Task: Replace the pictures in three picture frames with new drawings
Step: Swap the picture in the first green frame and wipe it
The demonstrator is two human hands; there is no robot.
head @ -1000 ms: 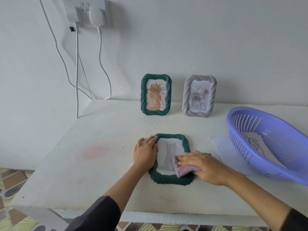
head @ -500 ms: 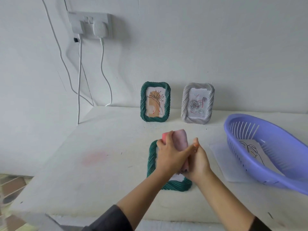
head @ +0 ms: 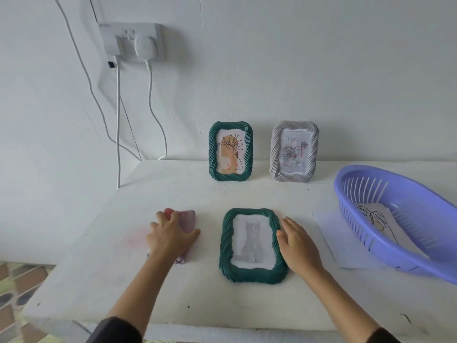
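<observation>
Now your left hand (head: 170, 237) rests at 9 o'clock of the flat green frame (head: 223, 246), fingers curled over a pink cloth (head: 188, 220) on the worktop (head: 197, 293). Your right hand (head: 296, 243) lies open, its straight fingers touching the frame's right rail at 3 o'clock. That makes the right hand the nearer one; the left is clear of the frame.

The frame lies face up between your hands, long axis running 12 to 6 o'clock, and its cat picture (head: 252, 241) has the head toward 12, the wall side. Turning it over to reach the back looks like the right hand's job.

Beyond, at 12 o'clock, a standing green frame (head: 212, 154) and a grey frame (head: 275, 154) stand upright against the wall. Off at 3 o'clock, a purple basket (head: 395, 194) holds a line drawing (head: 378, 219).
</observation>
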